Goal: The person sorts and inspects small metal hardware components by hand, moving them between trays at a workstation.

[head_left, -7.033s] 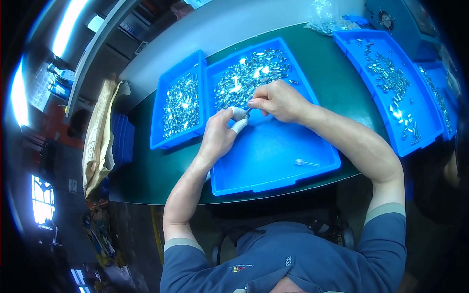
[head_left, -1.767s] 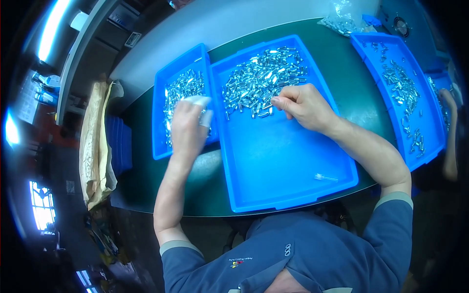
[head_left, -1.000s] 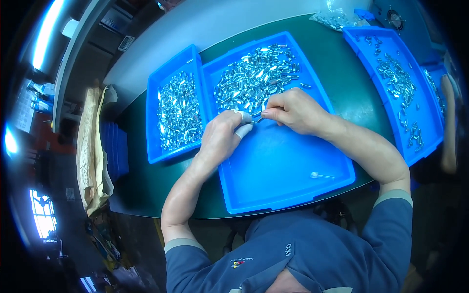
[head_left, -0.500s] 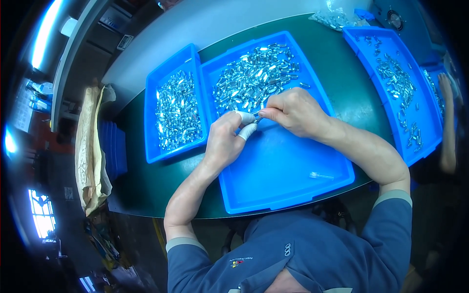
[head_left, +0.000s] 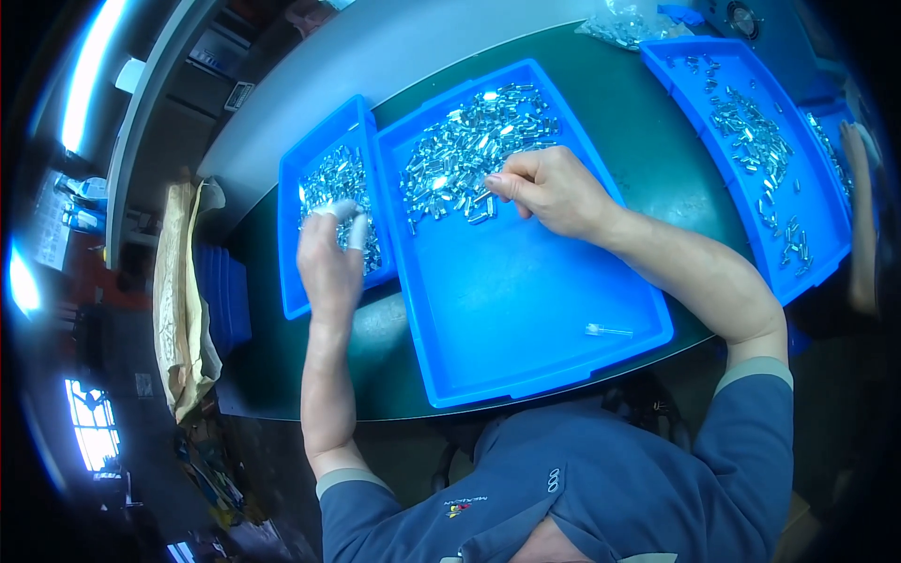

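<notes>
My left hand (head_left: 330,258), with white covers on the thumb and a finger, hovers over the left blue tray (head_left: 293,272). Its covered fingertips are apart above a heap of small shiny metal cylinders (head_left: 330,178). My right hand (head_left: 558,192) is over the larger middle blue tray (head_left: 526,328), thumb and forefinger pinched together. Whatever lies in that pinch, if anything, is too small to make out. Just beyond its fingertips spreads another pile of metal cylinders (head_left: 483,131). A small clear plastic tube (head_left: 608,330) rests near the tray's front right corner.
A third blue tray (head_left: 741,202) with scattered metal pieces stands at the right, near another person's arm (head_left: 859,216). A clear bag of parts (head_left: 624,28) sits at the back of the green table (head_left: 610,113). Blue bins (head_left: 223,296) and brown paper (head_left: 183,300) are at the left.
My hands were together over the middle tray with a small metal piece between them. The left has moved left over the left tray and its fingers have parted; the right has shifted slightly up.
</notes>
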`<state>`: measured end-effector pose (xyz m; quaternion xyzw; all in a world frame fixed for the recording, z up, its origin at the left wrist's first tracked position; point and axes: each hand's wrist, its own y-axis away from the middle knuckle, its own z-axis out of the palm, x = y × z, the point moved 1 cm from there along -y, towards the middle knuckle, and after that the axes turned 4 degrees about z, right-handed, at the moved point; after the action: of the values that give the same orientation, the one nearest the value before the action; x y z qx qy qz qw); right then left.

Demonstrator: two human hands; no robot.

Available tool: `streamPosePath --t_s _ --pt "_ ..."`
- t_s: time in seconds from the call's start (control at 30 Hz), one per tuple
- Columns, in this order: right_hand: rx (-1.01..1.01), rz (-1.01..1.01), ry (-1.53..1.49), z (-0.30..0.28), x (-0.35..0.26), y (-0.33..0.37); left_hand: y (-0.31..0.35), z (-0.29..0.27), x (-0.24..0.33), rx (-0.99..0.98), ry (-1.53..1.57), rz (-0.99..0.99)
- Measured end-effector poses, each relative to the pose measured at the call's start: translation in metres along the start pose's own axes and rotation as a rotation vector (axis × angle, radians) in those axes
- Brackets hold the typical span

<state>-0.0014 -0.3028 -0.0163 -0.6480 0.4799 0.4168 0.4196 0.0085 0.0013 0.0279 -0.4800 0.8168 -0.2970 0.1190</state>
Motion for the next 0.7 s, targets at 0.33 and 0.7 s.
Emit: streamPosePath --t_s 0.33,0.7 --pt "-0.031 0.016 0.093 -0.002 -0.001 0.003 -0.008 0.052 0.07 -0.545 0.219 0.109" --pt "-0.063 0.09 0.204 -0.003 -0.003 0.004 0.002 0.068 0.071 -0.375 0.538 -0.028"
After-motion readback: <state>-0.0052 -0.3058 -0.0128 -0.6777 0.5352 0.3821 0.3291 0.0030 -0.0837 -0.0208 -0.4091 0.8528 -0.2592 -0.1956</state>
